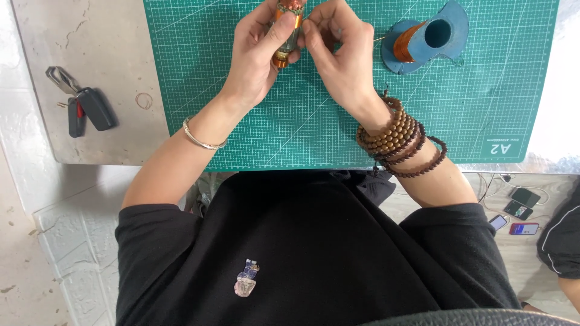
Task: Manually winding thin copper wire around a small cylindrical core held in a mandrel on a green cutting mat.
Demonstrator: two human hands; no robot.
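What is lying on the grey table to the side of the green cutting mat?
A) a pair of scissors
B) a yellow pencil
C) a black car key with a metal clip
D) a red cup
C: a black car key with a metal clip lies on the grey table, beside the green cutting mat, while the left hand and right hand hold a copper-wound cylinder over the mat.

Premises are presenting as a small hobby or repair workbench: a green gridded cutting mat [338,121] is covering a grey tabletop [90,54], a blue spool of copper wire [423,39] is lying on it, and keys [81,105] are resting nearby.
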